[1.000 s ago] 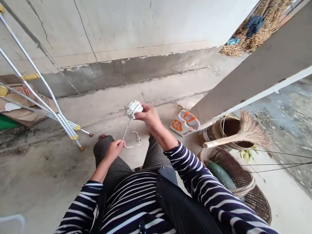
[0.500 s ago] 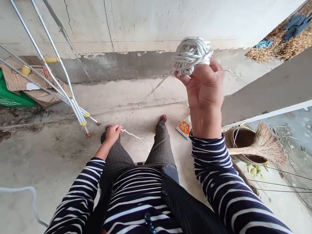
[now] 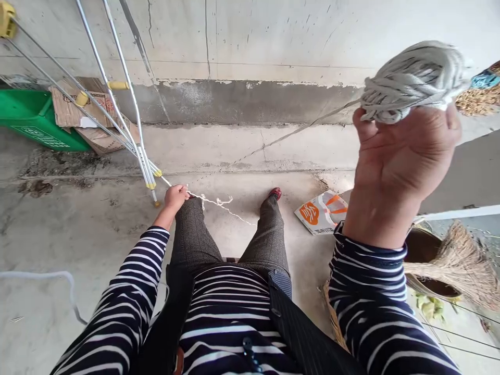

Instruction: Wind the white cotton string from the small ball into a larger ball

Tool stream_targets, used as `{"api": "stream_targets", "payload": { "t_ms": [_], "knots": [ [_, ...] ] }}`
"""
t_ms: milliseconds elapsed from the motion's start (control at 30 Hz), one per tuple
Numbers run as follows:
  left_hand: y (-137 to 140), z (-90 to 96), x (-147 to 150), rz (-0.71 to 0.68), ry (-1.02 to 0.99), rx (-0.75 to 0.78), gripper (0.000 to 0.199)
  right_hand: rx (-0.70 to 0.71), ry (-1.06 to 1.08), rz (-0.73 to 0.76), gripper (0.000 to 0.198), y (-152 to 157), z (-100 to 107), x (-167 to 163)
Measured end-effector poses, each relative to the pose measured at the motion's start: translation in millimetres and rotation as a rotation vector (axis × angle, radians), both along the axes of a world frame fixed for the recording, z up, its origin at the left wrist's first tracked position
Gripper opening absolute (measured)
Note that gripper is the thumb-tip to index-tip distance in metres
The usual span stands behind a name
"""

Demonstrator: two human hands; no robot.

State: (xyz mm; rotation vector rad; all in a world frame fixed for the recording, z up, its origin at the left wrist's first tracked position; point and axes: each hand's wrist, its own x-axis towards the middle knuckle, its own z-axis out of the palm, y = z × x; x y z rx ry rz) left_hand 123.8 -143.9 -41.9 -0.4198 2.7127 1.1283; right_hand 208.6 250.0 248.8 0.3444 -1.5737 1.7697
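Observation:
High at the right, my right hand (image 3: pixel 406 161) grips a ball of white cord flecked with dark marks (image 3: pixel 417 78), fingers curled behind it. From the ball a thin strand of the cord (image 3: pixel 289 136) slants down leftward toward my left hand (image 3: pixel 176 199). That hand is closed in a pinch on the cord, in front of my knee. A kinked, frayed loose end (image 3: pixel 219 202) trails from it to the right, above the gap between my legs. My left fingertips are small in view, so the exact hold is hard to make out.
Metal crutches (image 3: pixel 140 151) lean at the left by a green bin (image 3: pixel 42 120) and flattened cardboard (image 3: pixel 84 112). A printed bag (image 3: pixel 320 212) lies on the floor. At the right, a straw broom (image 3: pixel 464 265) rests across a bucket (image 3: pixel 422 245). A wall (image 3: pixel 253 41) stands ahead.
My right hand has moved right and nearer the camera with the ball of cord. The strand between my hands is longer, and the loose end swings differently. The view has shifted slightly left.

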Motion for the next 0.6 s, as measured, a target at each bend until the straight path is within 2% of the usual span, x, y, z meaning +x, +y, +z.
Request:
{"api": "stream_targets", "payload": {
  "t_ms": [67, 100, 200, 267, 367, 500, 600],
  "knots": [
    [-8, 0.5, 0, 0.018, 0.003, 0.025, 0.031, 0.057, -0.032, -0.018, 0.02, 0, 3, 5],
    [-13, 1.7, 0, 0.027, 0.006, 0.027, 0.031, 0.038, -0.058, -0.016, 0.023, 1, 4, 5],
    [-26, 6.5, 3, 0.036, -0.016, -0.049, 0.028, -0.15, -0.106, -0.019, 0.022, 6, 1, 0],
    [-28, 7.7, 6, 0.006, -0.032, -0.097, 0.026, -0.211, -0.1, -0.056, 0.021, 9, -2, -4],
    [-20, 5.4, 7, -0.061, -0.029, -0.074, 0.026, -0.124, -0.121, -0.056, 0.025, 3, -5, -5],
    [9, 9.2, -2, -0.137, -0.016, -0.022, 0.036, -0.041, -0.211, 0.183, 0.027, -27, -15, -4],
    [44, 31.2, -6, -0.172, 0.093, 0.139, 0.039, 0.037, -0.396, 0.36, 0.033, -50, -32, -10]
  ]
}}
